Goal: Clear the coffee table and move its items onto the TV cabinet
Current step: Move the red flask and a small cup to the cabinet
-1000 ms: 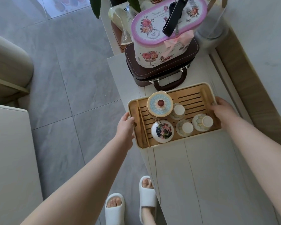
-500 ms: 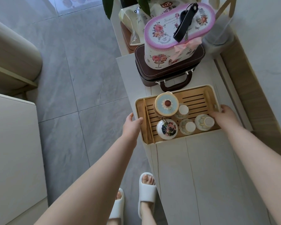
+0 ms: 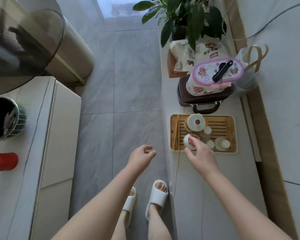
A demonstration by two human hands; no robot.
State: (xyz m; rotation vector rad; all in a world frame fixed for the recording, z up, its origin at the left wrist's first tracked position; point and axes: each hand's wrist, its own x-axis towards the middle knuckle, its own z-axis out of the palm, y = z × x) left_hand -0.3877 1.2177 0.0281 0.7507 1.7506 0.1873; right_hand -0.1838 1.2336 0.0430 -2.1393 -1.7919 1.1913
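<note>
We saw the slatted bamboo tea tray [image 3: 231, 134] on the white TV cabinet [image 3: 206, 179]. Both hands hung loosely open, empty: left hand [image 3: 141, 155] over the floor, right hand [image 3: 200, 154] at the tray's 7 o'clock corner. The snack bag [image 3: 204, 51] at 12 o'clock read "20".

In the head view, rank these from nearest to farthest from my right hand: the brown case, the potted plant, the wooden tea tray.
From the right hand:
1. Wooden tea tray, directly under the fingers.
2. Brown case, just beyond the tray.
3. Potted plant, at the cabinet's far end.

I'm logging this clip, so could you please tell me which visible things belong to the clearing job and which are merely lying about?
Belong to the job:
- tea tray with its tea set, on the TV cabinet
- coffee table, bearing a red object and a dark container
- both hands: left hand, right hand

Lying about:
- floral box
- brown case
- plant
- snack bags
</note>
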